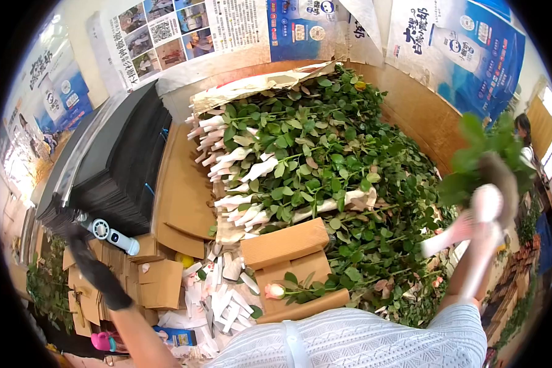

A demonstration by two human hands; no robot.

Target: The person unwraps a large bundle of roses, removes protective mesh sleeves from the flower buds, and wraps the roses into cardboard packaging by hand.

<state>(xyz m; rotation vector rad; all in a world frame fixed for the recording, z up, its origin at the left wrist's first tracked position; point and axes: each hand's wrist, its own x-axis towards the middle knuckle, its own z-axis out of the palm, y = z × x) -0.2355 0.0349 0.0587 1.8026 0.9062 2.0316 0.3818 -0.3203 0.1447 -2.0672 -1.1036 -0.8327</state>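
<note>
My left hand (98, 273), in a dark glove, reaches to the lower left by the near corner of a stack of black sheets (119, 159). A small pale-blue hand fan (113, 236) lies right beside it; its dark fingers blur together and I cannot make out their pose. At the far right my right hand (502, 184), also gloved, is closed around roses (472, 202) whose heads are covered in pale sleeves. Their green leaves stick up above the hand, smeared by motion. A large pile of leafy rose stems (325, 147) with white-sleeved heads fills the middle.
In front of me a folded cardboard piece (285, 242) stands near a single pink rose (276, 291). White paper strips (224, 313) lie scattered left of it, with cardboard boxes (159, 283) beyond. A person (524, 132) is partly visible at the far right.
</note>
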